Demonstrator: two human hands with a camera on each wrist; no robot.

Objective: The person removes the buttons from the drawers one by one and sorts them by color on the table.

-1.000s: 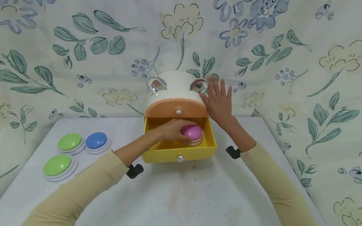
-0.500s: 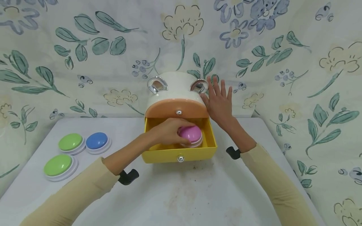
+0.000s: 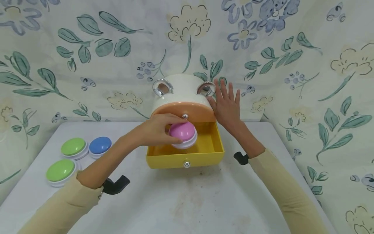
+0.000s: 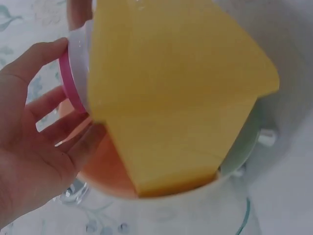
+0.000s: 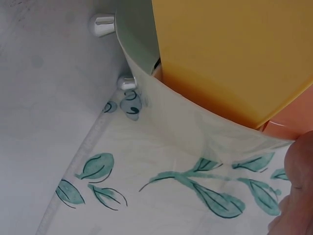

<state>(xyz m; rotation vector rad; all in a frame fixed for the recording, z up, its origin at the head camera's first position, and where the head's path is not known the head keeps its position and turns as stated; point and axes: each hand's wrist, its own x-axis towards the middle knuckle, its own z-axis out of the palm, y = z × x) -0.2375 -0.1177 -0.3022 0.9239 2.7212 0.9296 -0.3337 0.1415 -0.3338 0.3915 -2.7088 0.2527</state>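
Your left hand (image 3: 156, 131) grips the pink button (image 3: 182, 133), now lifted clear of the yellow drawer (image 3: 187, 155) floor (it sat inside moments ago). Your right hand (image 3: 226, 105), fingers spread flat, still steadies the white cabinet (image 3: 182, 89).

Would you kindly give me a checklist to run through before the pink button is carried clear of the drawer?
1. Left hand grips the pink button: ok.
2. Button lifted off the floor of the yellow drawer: ok.
3. Button clear of the orange drawer above: cannot tell, it sits close under the front.
4. Right hand steadies the cabinet, fingers straight: ok.
5. Space beside the green buttons and blue button: ok.
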